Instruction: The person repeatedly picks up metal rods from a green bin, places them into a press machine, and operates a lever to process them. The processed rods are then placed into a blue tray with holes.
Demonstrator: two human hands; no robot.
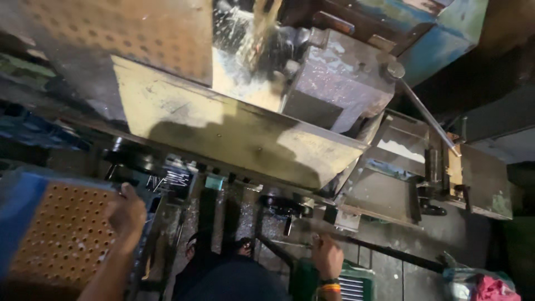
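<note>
A: Which parts does each hand meet in this view from the head camera?

B: The left hand (127,214) rests on the right edge of an orange perforated tray with blue ends (61,234); its fingers curl over the rim, though how firmly they grip cannot be told. The right hand (327,257) lies against a long dark metal lever bar (384,253), fingers bent about it, apparently closed on the bar.

A: How does the bar lie relative to that hand?

B: Its long axis runs from the machine's front, down and rightward, passing under the fingers; the free end lies to the right of the hand.

A: And the surroundings?

B: Above both hands sits a tilted, worn yellowish metal guard plate (223,134) and a grey steel machine head (334,83) wetted by spraying coolant (239,39). A small bundle of thin metal rods (170,179) lies just beside the tray.
</note>
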